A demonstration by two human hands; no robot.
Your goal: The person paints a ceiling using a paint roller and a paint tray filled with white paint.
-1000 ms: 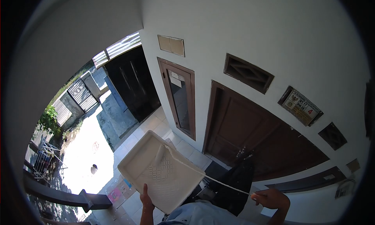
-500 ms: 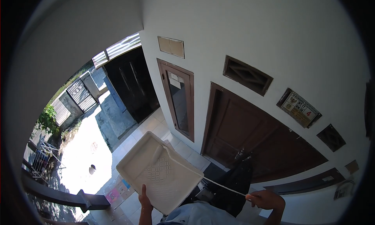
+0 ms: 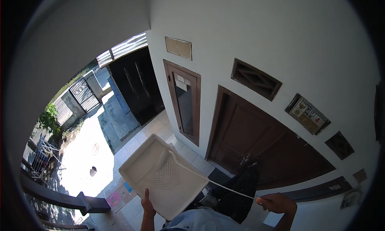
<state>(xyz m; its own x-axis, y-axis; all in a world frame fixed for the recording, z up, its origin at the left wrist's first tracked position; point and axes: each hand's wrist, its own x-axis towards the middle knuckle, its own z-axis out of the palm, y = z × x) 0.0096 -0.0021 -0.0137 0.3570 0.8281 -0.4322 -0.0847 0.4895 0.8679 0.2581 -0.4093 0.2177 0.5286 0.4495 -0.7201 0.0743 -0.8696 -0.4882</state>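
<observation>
A pale paint tray (image 3: 184, 187) with a pattern of ridges hangs in front of my body, tilted, its deep end away from me. My left hand (image 3: 147, 203) grips its left edge, thumb up over the rim and the other fingers hidden underneath. In the tray lies the cream-coloured sleeve of a paint roller (image 3: 161, 160). The roller's thin, paint-covered rod runs out over the tray's right side to an orange-ended handle, and my right hand (image 3: 276, 203) is closed around that handle.
Ahead stands a white wall (image 3: 256, 30) with a brown double door (image 3: 256, 138), a narrow window (image 3: 184, 102), vents and a number plate (image 3: 308, 114). A dark railing (image 3: 60, 197) runs at the left. Pink papers (image 3: 114, 199) lie on the tiled floor, beyond which is a sunlit yard.
My right hand has moved slightly right with the roller handle, and the sleeve has shifted a little within the tray. The left hand and the tray are nearly unmoved.
</observation>
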